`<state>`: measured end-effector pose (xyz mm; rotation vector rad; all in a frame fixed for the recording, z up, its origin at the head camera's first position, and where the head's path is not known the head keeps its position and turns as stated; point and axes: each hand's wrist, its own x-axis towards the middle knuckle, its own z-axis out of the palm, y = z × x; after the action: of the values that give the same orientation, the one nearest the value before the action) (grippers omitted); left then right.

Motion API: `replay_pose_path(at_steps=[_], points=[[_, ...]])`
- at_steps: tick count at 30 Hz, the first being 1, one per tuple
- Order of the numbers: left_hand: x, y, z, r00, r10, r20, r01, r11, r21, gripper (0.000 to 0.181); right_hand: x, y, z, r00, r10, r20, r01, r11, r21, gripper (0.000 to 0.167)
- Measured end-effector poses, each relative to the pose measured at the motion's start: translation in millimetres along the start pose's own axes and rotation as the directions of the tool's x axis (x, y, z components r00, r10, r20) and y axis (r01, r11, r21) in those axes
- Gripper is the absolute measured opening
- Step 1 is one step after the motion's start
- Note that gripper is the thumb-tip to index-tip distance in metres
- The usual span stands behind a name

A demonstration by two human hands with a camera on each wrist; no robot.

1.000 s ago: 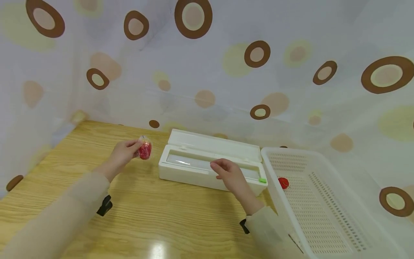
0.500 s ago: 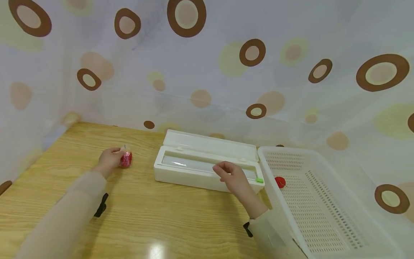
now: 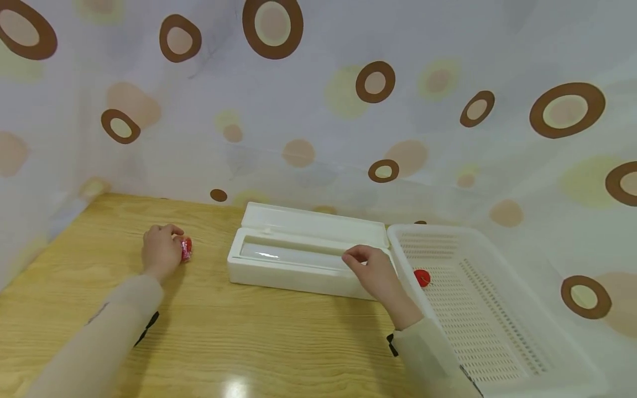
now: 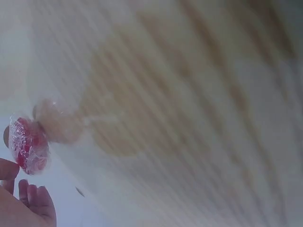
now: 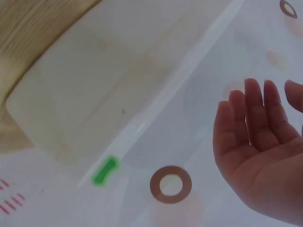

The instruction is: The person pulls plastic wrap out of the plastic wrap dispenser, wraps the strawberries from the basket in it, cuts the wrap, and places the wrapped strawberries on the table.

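Note:
A red, roundish thing wrapped in crinkled clear film (image 3: 186, 249) sits on the left part of the wooden table, apparently on its surface. My left hand (image 3: 160, 251) is right beside it; in the left wrist view the fingers (image 4: 39, 201) are loose and apart from the wrapped thing (image 4: 29, 146), with the thumb close to or touching it. A long white cling film dispenser (image 3: 298, 281) stands in the middle, lid (image 3: 318, 221) raised, a roll of film (image 3: 293, 256) inside. Over its right end hovers my right hand (image 3: 373, 271), fingers relaxed and holding nothing.
A white perforated plastic basket (image 3: 497, 243) stands against the dispenser's right end. Inside it lies a small red fruit with a stem (image 3: 422, 277). A green slider (image 5: 105, 170) shows on the dispenser in the right wrist view. A dotted curtain (image 3: 308, 94) hangs behind the table.
My left hand has carried the wrapped red thing left and down to the table, and its fingers have loosened. My right hand has shifted slightly right over the dispenser. The head view has turned right.

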<state>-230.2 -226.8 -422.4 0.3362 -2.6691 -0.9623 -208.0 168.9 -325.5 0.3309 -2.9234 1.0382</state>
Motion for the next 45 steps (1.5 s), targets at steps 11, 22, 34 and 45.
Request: replay_pose_path(at_steps=[11, 22, 34, 45], points=[[-25.5, 56.5, -5.7, 0.907, 0.417, 0.067, -0.413, 0.909, -0.059, 0.028, -3.4, 21, -19, 0.989, 0.037, 0.145, 0.036, 0.882, -0.471, 0.028], [-38.9, 91.0, 15.1, 0.682, 0.706, 0.192, -0.731, 0.668, 0.137, 0.018, -10.6, 34, -10, 0.987, -0.023, 0.161, 0.121, 0.767, -0.631, 0.019], [-34.7, 90.2, 21.2, 0.688, 0.722, 0.072, -0.724, 0.676, 0.136, 0.004, -5.7, 37, -9, 0.993, -0.067, 0.092, 0.111, 0.748, -0.654, 0.02], [-35.4, 88.9, 24.7, 0.721, 0.684, 0.109, -0.692, 0.71, 0.128, 0.006, 2.9, 47, -4, 0.992, -0.128, -0.012, 0.091, 0.766, -0.637, 0.017]])
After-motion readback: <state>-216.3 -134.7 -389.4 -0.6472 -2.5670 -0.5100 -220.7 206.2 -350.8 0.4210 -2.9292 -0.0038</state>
